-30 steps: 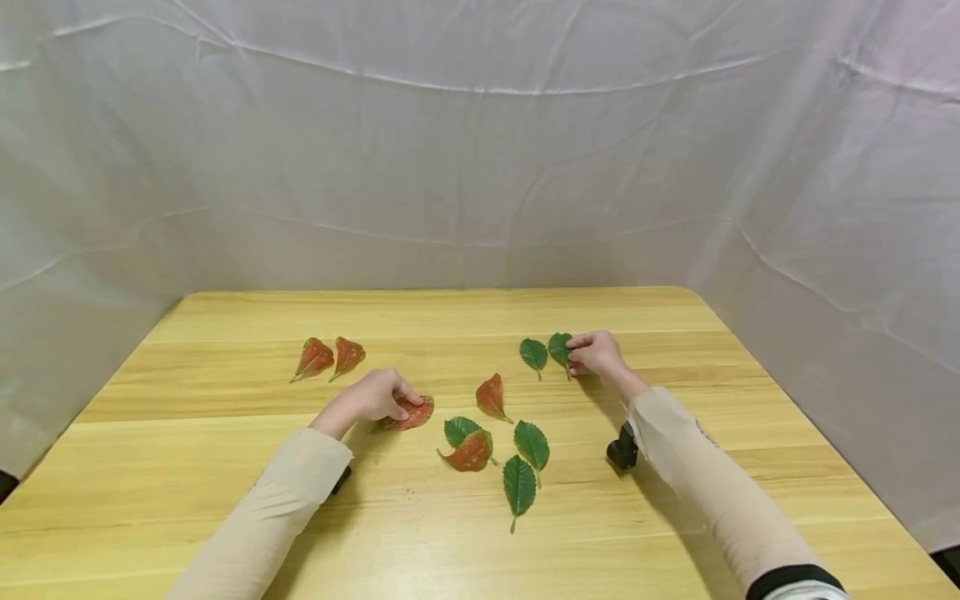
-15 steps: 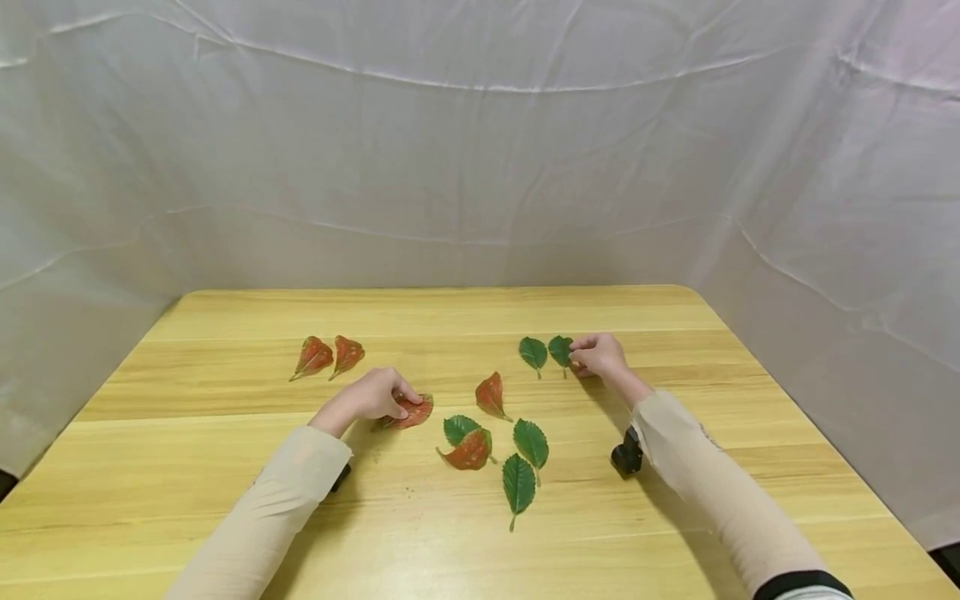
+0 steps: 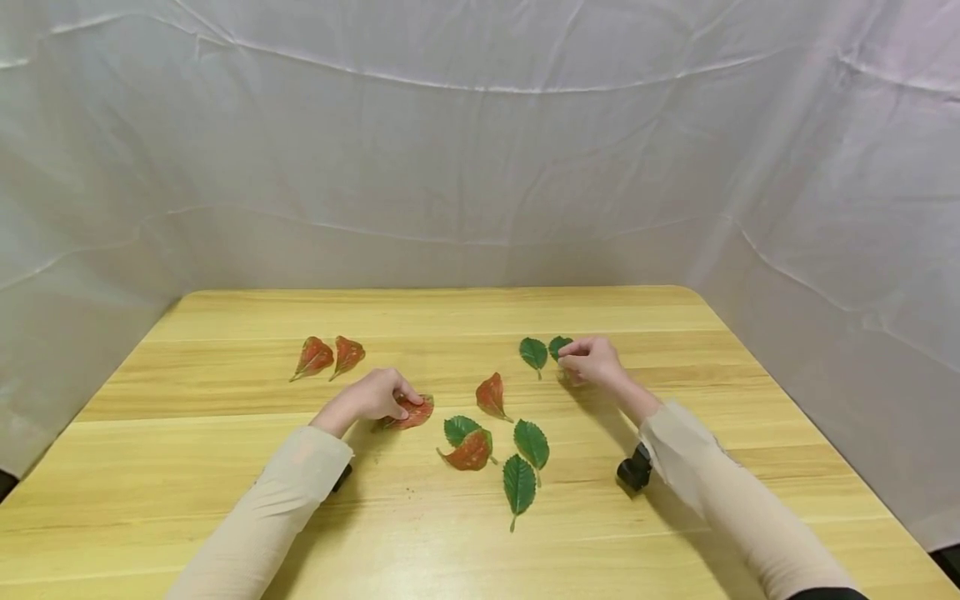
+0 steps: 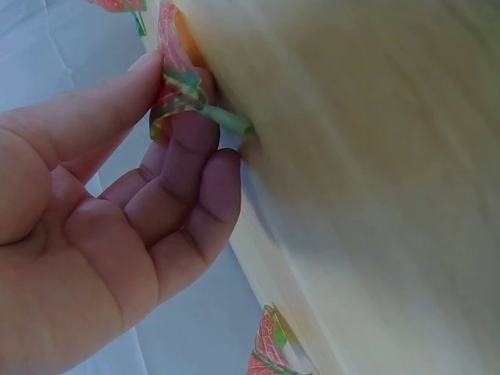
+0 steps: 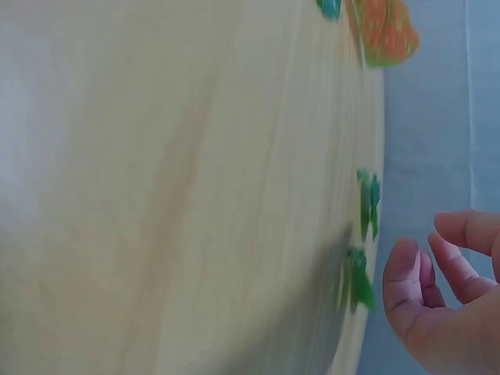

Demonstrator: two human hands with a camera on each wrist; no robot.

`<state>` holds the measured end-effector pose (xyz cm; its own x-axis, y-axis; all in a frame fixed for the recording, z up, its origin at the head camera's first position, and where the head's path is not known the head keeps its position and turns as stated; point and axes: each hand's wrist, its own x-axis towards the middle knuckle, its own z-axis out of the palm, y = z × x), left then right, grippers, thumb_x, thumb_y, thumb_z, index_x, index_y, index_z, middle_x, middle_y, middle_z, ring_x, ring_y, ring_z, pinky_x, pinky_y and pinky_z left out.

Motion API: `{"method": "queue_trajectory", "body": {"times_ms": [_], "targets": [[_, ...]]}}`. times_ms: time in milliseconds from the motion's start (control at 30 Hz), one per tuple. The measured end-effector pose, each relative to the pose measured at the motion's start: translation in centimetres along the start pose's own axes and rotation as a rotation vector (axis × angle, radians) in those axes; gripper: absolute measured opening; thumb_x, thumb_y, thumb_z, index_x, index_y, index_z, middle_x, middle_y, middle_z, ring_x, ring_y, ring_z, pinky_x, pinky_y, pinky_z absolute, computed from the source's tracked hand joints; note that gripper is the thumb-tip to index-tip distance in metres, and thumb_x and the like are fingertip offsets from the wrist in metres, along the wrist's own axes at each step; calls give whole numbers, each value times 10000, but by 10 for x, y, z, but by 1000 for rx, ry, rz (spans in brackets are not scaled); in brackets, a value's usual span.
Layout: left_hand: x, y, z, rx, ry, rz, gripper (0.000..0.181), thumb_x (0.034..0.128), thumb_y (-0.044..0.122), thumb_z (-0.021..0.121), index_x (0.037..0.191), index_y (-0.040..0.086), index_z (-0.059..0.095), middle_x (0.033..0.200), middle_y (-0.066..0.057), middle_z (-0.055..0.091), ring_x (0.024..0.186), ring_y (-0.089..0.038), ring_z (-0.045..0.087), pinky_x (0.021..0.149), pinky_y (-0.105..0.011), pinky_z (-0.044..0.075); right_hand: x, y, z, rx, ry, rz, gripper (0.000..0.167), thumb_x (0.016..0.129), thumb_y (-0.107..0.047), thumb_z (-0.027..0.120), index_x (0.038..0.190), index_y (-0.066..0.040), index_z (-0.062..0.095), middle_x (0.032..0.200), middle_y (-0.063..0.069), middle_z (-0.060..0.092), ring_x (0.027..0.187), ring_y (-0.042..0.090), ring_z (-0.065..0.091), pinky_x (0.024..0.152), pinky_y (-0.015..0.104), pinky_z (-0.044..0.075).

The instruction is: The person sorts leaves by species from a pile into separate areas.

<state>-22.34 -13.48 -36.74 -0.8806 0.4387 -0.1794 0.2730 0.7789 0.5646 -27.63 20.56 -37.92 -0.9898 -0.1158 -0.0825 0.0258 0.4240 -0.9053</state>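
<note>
My left hand [image 3: 373, 395] pinches a red leaf [image 3: 417, 412] between thumb and fingers, low over the table. In the left wrist view the red leaf [image 4: 178, 82] sits between the fingertips, its green stem pointing at the wood. My right hand [image 3: 594, 364] hovers beside a green leaf [image 3: 557, 345] at the back right and partly covers it in the head view. From the right wrist, thumb and fingers of the hand [image 5: 445, 305] appear apart, with nothing between them. Another green leaf [image 3: 533, 353] lies just left of that one.
Two red leaves, one [image 3: 313, 357] left of the other [image 3: 348, 355], lie at the back left. Mid-table are a red leaf [image 3: 491, 395], a red leaf [image 3: 472, 451] overlapping a green leaf [image 3: 459, 428], and two more green leaves [image 3: 532, 443]. Pale cloth [image 3: 465, 167] surrounds the wooden table [image 3: 420, 533].
My right hand has let go of the green leaf at the back right and shifted slightly left and toward me. My left hand keeps its place with the red leaf.
</note>
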Motion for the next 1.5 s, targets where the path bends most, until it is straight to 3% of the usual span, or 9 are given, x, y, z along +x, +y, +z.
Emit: {"method": "queue_trajectory", "body": {"times_ms": [100,200,700,833,1100,1500], "targets": [[-1,0,0,-7,-4,2,244,727,-59,677,952,33,700,1057,-147,617,951,-272,542,774,-368,455,-6,-4,5,-20,-28,-39,189,807,-17,614,961,93,616,834,147,602,599,201,569,558,299,501],[-1,0,-1,-7,-4,9,241,729,-59,677,952,32,699,1054,-147,618,970,-290,542,789,-375,456,-19,-17,12,-69,-24,-24,226,822,2,588,1011,124,585,873,158,597,656,227,578,612,326,508],[-2,2,-1,-21,-8,11,234,744,-60,665,959,28,694,1074,-157,605,1010,-324,524,807,-390,454,-48,-17,31,-14,-112,-75,207,780,53,603,967,138,579,805,95,602,674,215,550,602,323,505],[-2,2,-1,-17,-13,7,232,747,-58,664,960,29,692,1072,-155,604,1003,-320,527,805,-388,455,-56,-15,33,-29,-166,-76,233,766,45,613,986,117,589,805,102,602,678,236,564,595,325,507],[0,2,-1,13,-10,3,228,742,-53,670,946,43,696,1076,-146,601,948,-274,531,776,-376,449,-62,-8,32,-42,-391,-115,296,766,4,652,1024,129,581,885,130,602,662,176,554,581,332,509],[-1,2,-1,20,-7,20,227,736,-56,671,945,29,690,1041,-134,611,761,-183,492,704,-336,439,-66,-6,35,-64,-471,-176,287,720,53,673,982,143,601,808,137,616,643,120,526,528,250,471]]}}
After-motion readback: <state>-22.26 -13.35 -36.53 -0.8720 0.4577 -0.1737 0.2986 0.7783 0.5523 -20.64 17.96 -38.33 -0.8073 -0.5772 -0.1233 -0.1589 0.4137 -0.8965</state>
